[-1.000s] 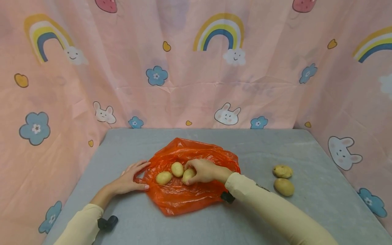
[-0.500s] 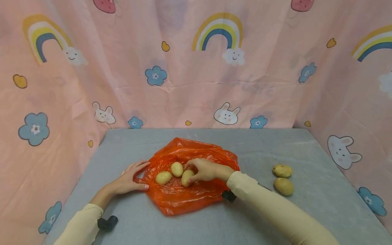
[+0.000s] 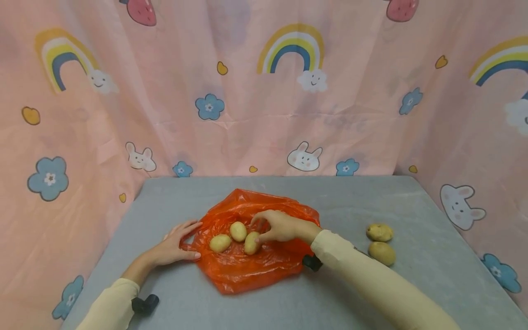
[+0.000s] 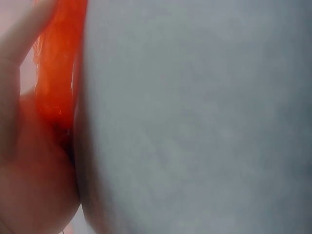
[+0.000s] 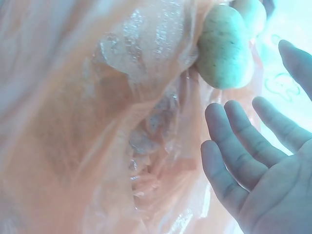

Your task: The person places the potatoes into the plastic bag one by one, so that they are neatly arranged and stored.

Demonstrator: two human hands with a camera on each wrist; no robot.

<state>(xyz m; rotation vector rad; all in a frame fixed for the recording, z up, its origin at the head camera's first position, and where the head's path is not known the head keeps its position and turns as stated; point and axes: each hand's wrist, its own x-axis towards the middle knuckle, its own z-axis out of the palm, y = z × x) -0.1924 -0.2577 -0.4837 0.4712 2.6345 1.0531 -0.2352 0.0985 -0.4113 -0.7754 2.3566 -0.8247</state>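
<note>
Three potatoes lie on a spread orange plastic bag (image 3: 243,279): a left one (image 3: 220,243), a middle one (image 3: 238,231) and a right one (image 3: 252,243). My right hand (image 3: 282,227) is over the bag, fingers apart, its thumb at the right potato in the head view. In the right wrist view the hand (image 5: 273,170) shows spread fingers holding nothing, below the potato (image 5: 224,48). My left hand (image 3: 171,247) rests at the bag's left edge, thumb and fingers spread; the left wrist view shows it against the orange plastic (image 4: 58,63).
Two more potatoes, an upper one (image 3: 380,232) and a lower one (image 3: 382,253), lie on the grey table (image 3: 338,293) to the right of the bag. A pink patterned curtain (image 3: 255,101) stands behind the table and along both sides.
My right hand has let go of the right potato, its fingers lifting away from it and opening. The left hand has stayed at the bag's edge. The head view has tilted slightly.
</note>
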